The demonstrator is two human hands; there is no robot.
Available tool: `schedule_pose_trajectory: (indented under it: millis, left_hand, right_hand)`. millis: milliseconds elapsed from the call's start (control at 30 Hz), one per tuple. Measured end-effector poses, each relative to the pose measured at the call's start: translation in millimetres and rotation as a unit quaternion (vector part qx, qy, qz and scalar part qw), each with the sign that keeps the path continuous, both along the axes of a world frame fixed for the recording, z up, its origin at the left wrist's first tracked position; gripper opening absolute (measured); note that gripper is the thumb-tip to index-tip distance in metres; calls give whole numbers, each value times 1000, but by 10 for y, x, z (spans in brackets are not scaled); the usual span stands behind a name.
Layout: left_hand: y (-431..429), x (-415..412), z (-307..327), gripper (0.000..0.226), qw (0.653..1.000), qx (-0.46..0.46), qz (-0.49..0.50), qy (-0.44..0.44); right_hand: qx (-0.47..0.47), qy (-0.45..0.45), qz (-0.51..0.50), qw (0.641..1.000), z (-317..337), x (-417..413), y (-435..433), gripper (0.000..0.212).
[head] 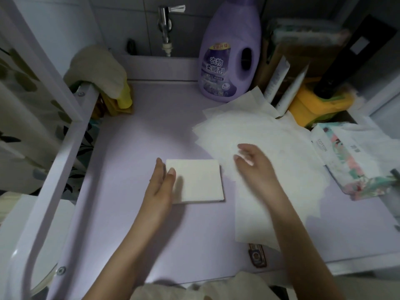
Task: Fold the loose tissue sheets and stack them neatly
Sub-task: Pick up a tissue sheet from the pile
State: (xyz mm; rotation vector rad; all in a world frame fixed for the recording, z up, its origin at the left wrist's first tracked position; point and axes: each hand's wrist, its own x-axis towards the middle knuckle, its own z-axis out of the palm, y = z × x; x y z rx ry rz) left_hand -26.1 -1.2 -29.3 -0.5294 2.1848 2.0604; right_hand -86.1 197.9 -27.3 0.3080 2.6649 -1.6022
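Beige fabric [194,291] is lying at the bottom edge, with both bare forearms extending over it onto the lilac countertop [151,131]. The left hand [161,182] is lying flat with straight fingers and gripping nothing. Its thumb is resting on the left edge of the folded tissue square [199,182] and its fingers are running along that same edge. The folded square is sitting just right of this hand, flat on the counter.

The right hand [253,163] is open, fingers spread and relaxed, holding nothing. It is hanging over the loose tissue sheets [281,137]; I cannot tell whether it is touching them, as the fingertips are blurred. The loose sheets are fanning out under and beyond this hand, overlapping messily, with one sheet trailing back under the forearm.

Right of the right hand a floral tissue pack [355,161] is lying partly on the sheets. Beyond both hands a purple softener bottle [229,57] is standing upright, with a metal tap [165,24] to its left. A beige cloth [97,68] is draping over the rail beyond the left hand.
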Motion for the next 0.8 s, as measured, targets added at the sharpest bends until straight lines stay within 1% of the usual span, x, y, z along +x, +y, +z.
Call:
schedule_pose_trajectory:
  millis: [33, 67, 100, 167, 200, 267, 367, 400, 433, 467, 500, 533, 567, 600, 633, 700, 767, 800]
  left_hand:
    - [10, 18, 14, 56, 1000, 2, 0, 12]
    - [23, 38, 30, 58, 1000, 0, -1, 25]
    - [31, 53, 42, 59, 999, -5, -1, 38]
    - [37, 65, 41, 61, 998, -17, 1, 63]
    - [39, 66, 38, 61, 997, -23, -1, 73]
    - [38, 58, 29, 61, 995, -36, -9, 93]
    - [41, 33, 9, 58, 992, -45, -15, 115]
    - [42, 26, 5, 56, 991, -48, -15, 124]
    - [39, 18, -4, 54, 989, -52, -16, 135]
    - [34, 11, -14, 49, 987, -56, -18, 151]
    - [22, 6, -25, 44, 984, -57, -19, 167]
    - [11, 0, -28, 42, 982, -54, -21, 182]
    - [2, -6, -28, 44, 979, -48, -24, 196]
    - [-2, -17, -34, 48, 977, -38, -29, 207]
    - [-2, -25, -34, 49, 975, -29, -37, 218]
    - [17, -43, -1, 46, 969, -20, -60, 237]
    - [71, -65, 62, 47, 963, -16, -104, 249]
    - [116, -80, 101, 52, 960, -14, -134, 247]
  right_hand:
    - [81, 40, -29, 995, -39, -57, 153, 31]
    - [145, 50, -40, 987, -59, -100, 307, 28]
    - [182, 29, -32, 982, -55, -124, 450, 27]
    - [214, -54, 21, 975, -5, -133, 661, 28]
    - [231, -79, 48, 969, 22, -130, 724, 29]
    - [270, -85, 81, 956, 54, -132, 769, 28]
    - [354, -83, 97, 927, 80, -150, 713, 19]
    - [372, -76, 98, 920, 82, -149, 702, 15]
    - [373, -58, 98, 921, 92, -141, 696, 12]
    - [349, -32, 101, 931, 110, -127, 685, 11]
    - [298, -4, 109, 948, 140, -109, 671, 10]
    - [219, 20, 116, 969, 176, -91, 653, 10]
    - [127, 38, 118, 984, 232, -62, 617, 10]
    - [49, 53, 116, 991, 284, -38, 583, 9]
    - [-2, 66, 113, 991, 333, -13, 553, 8]
    - [-52, 100, 118, 987, 390, 19, 503, 5]
    - [-65, 137, 122, 981, 426, 18, 474, 4]
    - [-62, 149, 121, 979, 436, 6, 470, 5]
